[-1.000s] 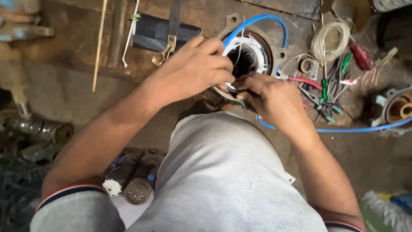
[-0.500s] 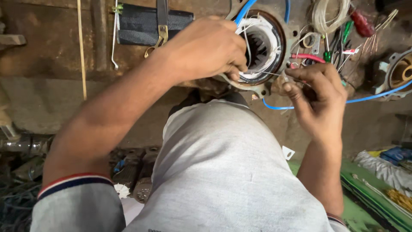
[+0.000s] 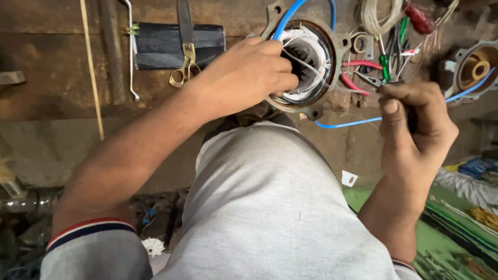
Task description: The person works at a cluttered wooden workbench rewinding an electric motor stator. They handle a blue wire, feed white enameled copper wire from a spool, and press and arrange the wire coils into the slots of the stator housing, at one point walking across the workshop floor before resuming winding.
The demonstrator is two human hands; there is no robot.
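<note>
The right hand [image 3: 415, 124] has drawn away rightward, its grip closed on a thin dark tool; the left hand [image 3: 249, 78] pinches windings at the motor stator [image 3: 311, 62], nearer the desk's far edge.

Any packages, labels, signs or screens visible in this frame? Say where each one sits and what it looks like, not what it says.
Small white paper tag: lies on the floor below the round metal motor stator, left of the right hand; roughly square, plain white.
Colourful printed packaging: at the right edge, blue and yellow, too blurred to tell more.
No signs or screens.
</note>
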